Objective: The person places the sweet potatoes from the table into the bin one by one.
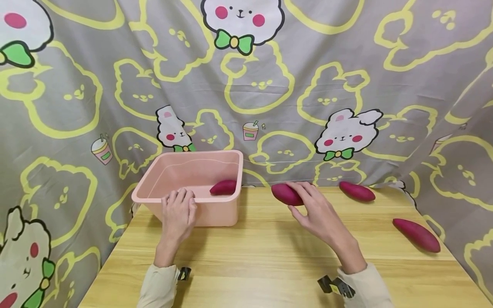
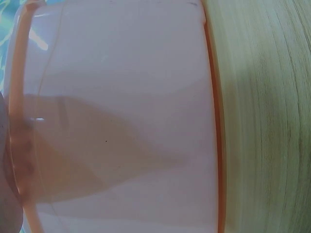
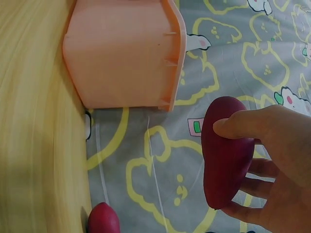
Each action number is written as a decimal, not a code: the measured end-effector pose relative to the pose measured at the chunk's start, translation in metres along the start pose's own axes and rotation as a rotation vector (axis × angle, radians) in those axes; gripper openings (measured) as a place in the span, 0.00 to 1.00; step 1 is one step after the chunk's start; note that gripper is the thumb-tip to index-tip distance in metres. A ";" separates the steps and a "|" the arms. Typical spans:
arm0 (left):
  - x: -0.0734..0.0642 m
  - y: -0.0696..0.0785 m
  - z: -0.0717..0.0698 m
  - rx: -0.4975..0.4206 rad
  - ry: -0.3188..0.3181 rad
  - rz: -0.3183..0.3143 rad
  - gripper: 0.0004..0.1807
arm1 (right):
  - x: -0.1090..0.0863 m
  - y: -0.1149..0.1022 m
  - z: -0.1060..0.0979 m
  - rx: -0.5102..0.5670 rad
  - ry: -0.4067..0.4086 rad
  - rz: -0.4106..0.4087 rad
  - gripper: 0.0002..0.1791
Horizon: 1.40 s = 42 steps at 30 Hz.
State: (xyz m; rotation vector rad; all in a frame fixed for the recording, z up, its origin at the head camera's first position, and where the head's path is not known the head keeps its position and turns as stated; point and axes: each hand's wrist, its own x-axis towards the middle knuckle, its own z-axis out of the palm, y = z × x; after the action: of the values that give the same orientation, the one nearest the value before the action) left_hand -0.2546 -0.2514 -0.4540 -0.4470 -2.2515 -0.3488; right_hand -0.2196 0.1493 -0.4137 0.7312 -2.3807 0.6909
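The purple-red sweet potato [image 1: 284, 194] is in your right hand [image 1: 316, 209], lifted off the table and leading out past your fingertips on the side toward the bin. Your thumb presses one flank while the fingers bend round the other, so that hand is clamped on it; pinching across the narrow width probably keeps so rounded a shape from rolling out, and leaves its forward end free. It looks plump and smooth, with a blunt, rounded end and a narrower end carrying a tiny dark tip; in the right wrist view its skin is a deep, dull wine colour, while from the head it reads brighter.

Left of your right hand stands the pink bin [image 1: 215, 213], upright on the table. Your left hand [image 1: 179, 212] has its fingers hooked over the near rim, likely to steady it. Beyond and to the right of that hand, a second sweet potato [image 1: 224, 187] lies inside, by the right wall.

To the right of your right hand, two more lie well apart on the table [image 1: 262, 256]: one slightly farther off [image 1: 357, 191], the other farther right and nearer you [image 1: 417, 235]. A cartoon-print cloth [image 1: 265, 117] hangs beyond both hands.
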 end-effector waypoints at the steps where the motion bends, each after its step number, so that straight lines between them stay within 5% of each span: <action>1: 0.000 0.000 0.000 0.000 0.000 0.001 0.19 | 0.002 -0.001 0.000 0.003 0.002 -0.003 0.37; 42: 0.001 0.002 -0.001 0.002 -0.002 -0.007 0.18 | 0.057 -0.035 0.018 0.073 -0.052 -0.068 0.34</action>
State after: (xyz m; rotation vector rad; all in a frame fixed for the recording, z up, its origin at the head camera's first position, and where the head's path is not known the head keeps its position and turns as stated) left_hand -0.2534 -0.2503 -0.4526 -0.4381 -2.2558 -0.3498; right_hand -0.2442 0.0941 -0.3805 0.8665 -2.3758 0.7426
